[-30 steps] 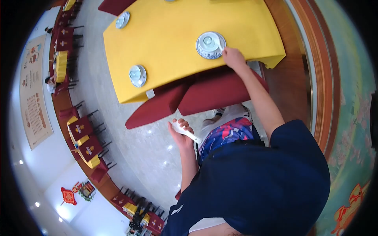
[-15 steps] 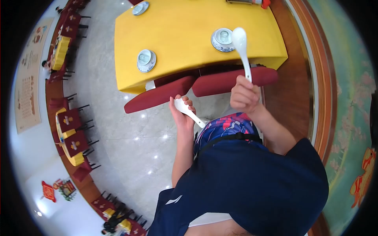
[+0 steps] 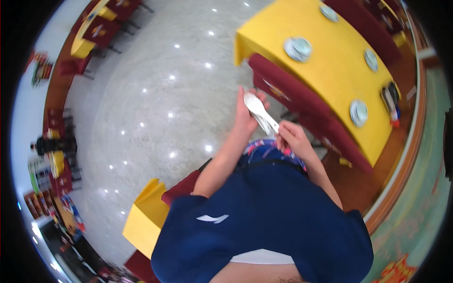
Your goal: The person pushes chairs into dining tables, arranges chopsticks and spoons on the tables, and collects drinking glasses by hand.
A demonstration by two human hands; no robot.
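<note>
In the head view my left hand is closed around white soup spoons, their bowls resting in the palm. The upper soup spoon lies over another one, of which only part of the handle shows beneath. My right hand pinches the handle end of the upper spoon. Both hands are in front of my waist, close to each other. How many spoons are stacked in the left palm cannot be made out.
A yellow-clothed table stands to the right, bearing several bowl-and-saucer settings and a dark caddy. Maroon chair backs line its near edge. Another yellow table is at lower left. Shiny grey floor spreads to the left.
My right hand came down from its raised position, bringing its spoon onto the one in my left hand. My body has turned, so the table now appears further right.
</note>
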